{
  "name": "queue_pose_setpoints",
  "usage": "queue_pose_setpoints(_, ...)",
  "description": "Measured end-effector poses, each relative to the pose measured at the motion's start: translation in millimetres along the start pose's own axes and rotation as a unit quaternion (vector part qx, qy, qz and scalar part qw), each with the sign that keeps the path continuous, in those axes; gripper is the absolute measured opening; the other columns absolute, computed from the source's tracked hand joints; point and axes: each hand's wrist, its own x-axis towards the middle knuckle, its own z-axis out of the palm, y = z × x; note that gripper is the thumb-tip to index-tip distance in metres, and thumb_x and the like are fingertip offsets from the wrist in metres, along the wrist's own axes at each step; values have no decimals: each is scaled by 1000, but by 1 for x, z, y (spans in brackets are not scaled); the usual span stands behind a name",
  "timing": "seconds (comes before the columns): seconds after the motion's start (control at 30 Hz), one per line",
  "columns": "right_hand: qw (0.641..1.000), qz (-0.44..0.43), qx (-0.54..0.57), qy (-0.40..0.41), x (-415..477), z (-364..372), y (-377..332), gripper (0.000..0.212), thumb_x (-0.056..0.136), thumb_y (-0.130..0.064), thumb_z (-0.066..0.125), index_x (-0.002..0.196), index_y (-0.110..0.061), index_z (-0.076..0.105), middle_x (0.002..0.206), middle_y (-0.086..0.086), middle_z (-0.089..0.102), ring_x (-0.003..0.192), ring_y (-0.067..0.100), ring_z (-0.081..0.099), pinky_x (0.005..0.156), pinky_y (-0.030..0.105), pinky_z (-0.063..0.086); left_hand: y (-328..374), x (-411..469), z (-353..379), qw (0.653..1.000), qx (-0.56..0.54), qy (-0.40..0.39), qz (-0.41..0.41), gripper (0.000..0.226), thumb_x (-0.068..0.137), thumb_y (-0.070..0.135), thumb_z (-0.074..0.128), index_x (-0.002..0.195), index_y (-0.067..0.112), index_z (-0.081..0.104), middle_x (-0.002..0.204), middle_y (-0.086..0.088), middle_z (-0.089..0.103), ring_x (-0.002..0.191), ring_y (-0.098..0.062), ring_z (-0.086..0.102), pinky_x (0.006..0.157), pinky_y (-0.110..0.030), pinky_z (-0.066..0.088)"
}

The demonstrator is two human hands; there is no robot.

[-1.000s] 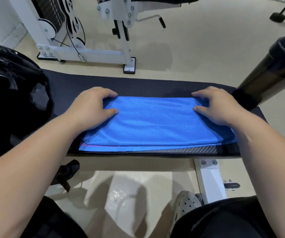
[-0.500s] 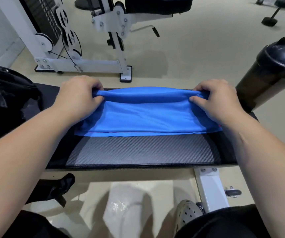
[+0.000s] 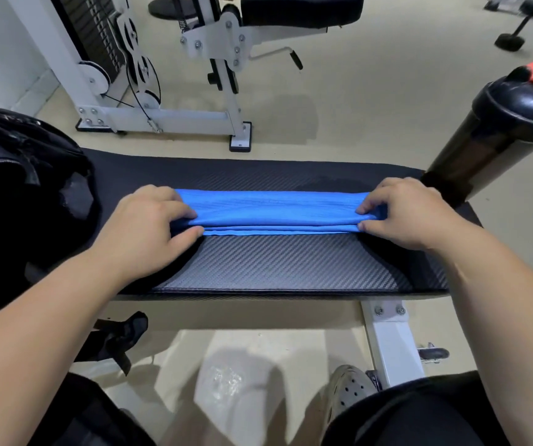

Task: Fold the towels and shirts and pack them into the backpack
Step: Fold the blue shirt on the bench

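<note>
A blue shirt (image 3: 275, 209) lies folded into a narrow strip across the middle of the black padded bench (image 3: 275, 265). My left hand (image 3: 149, 226) pinches its left end between thumb and fingers. At the right end, my right hand (image 3: 410, 210) pinches the layers the same way. The black backpack (image 3: 24, 188) sits on the bench at the far left, partly cut off by the frame edge; its opening is hard to make out.
A dark shaker bottle (image 3: 496, 130) with a black lid and red tab stands at the bench's right end. A white gym machine (image 3: 162, 85) stands on the floor behind. Below the bench are its white leg (image 3: 394, 339), a black strap (image 3: 114, 342) and a grey clog (image 3: 348, 391).
Both hands lifted the shirt's far edge, then brought the fabric together, so the wide flat shirt is now a narrow folded strip farther back on the bench.
</note>
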Motion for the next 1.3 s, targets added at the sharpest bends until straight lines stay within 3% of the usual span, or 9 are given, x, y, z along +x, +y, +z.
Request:
queue_pose_setpoints(0.13,997,-2,-82,7,-3,-8,-20,65,68,-92,39,90,-39,69,104,-8,57,106,24,47,89,41,38,-5,0,-2,989,-67,106,-80,37,92,45,54,95,18,79,106,-4,69,102,-31,61,96,-43,46)
queue_pose_setpoints(0.27,994,-53,3,94,2,1,-68,78,80,-79,15,120,-36,66,122,-2,60,118,27,49,98,45,36,-15,2,-1,976,-101,103,-163,35,90,47,58,108,23,76,116,-7,64,115,-29,57,106,-47,43)
queue_pose_setpoints(0.4,994,-111,12,-7,11,32,-112,65,93,-71,17,153,-48,26,165,-1,22,150,27,21,118,50,17,-17,0,7,968,-132,45,-208,28,85,37,75,111,26,74,107,1,65,108,-27,57,103,-46,43)
queue_pose_setpoints(0.53,989,-121,-38,-75,15,59,-119,69,91,-75,5,155,-51,-6,168,-8,-14,154,28,-12,121,58,-10,-20,3,6,977,-92,-15,-192,49,81,50,73,127,39,61,115,0,61,112,-31,53,102,-47,44)
queue_pose_setpoints(0.67,990,-117,-23,-76,17,59,-118,73,86,-79,1,154,-53,-7,167,-10,-15,154,25,-16,121,56,-13,-17,6,2,978,-121,-29,-165,57,82,41,76,135,43,55,107,1,56,108,-28,49,99,-40,42)
queue_pose_setpoints(0.8,990,-114,-26,-78,16,57,-119,74,86,-80,1,154,-53,-8,167,-10,-16,154,25,-18,120,56,-14,-17,9,0,975,-177,-13,-130,50,79,25,82,123,40,64,104,3,53,97,-14,51,91,-29,40)
queue_pose_setpoints(1.0,991,-112,-37,-66,11,59,-121,75,86,-81,2,154,-52,-11,166,-9,-19,153,26,-20,119,59,-13,-26,14,-8,978,-104,-89,-160,42,73,51,81,107,51,57,148,4,41,137,-29,38,111,-55,35)
queue_pose_setpoints(1.2,991,-115,-29,-66,11,59,-119,74,86,-81,1,153,-53,-10,166,-10,-18,153,25,-20,119,58,-15,-30,10,-9,984,-137,-70,-92,52,77,30,85,121,50,65,115,26,57,117,-22,50,104,-50,41)
queue_pose_setpoints(1.3,991,-116,-28,-64,11,59,-118,73,86,-81,1,153,-53,-10,167,-10,-18,153,25,-20,119,58,-15,-29,9,-9,972,-206,-59,-99,47,76,18,87,104,50,67,104,16,60,101,-12,52,92,-26,41)
